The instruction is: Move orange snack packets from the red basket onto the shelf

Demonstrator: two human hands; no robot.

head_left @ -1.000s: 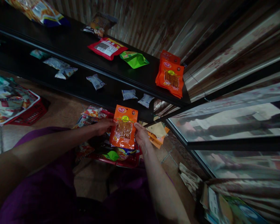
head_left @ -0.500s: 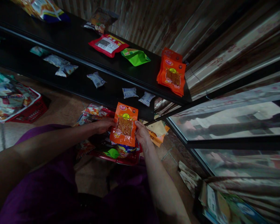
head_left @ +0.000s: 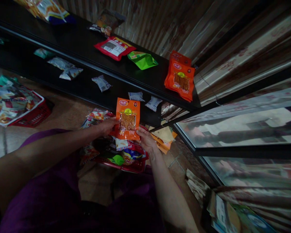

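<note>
Head view shows 2 bare hands holding 1 orange packet [head_left: 127, 119] upright over a red basket [head_left: 135, 167] on the floor. The left hand [head_left: 106, 126] pinches its lower edge at 9 o'clock. The right hand [head_left: 145, 141] pinches its bottom corner at 5 o'clock. At 2 o'clock from it, well apart, an orange stack [head_left: 180, 81] of similar packets lies on the black shelf [head_left: 82, 42].

The person wears a plain dark purple garment [head_left: 50, 194], which fills the near left of the view and continues below the arms to the near middle, with soft folds in the cloth. Both forearms are uncovered as far as they are seen. The left hand [head_left: 106, 125] and the right hand [head_left: 145, 141] are bare; the dim light hides finer detail.
</note>
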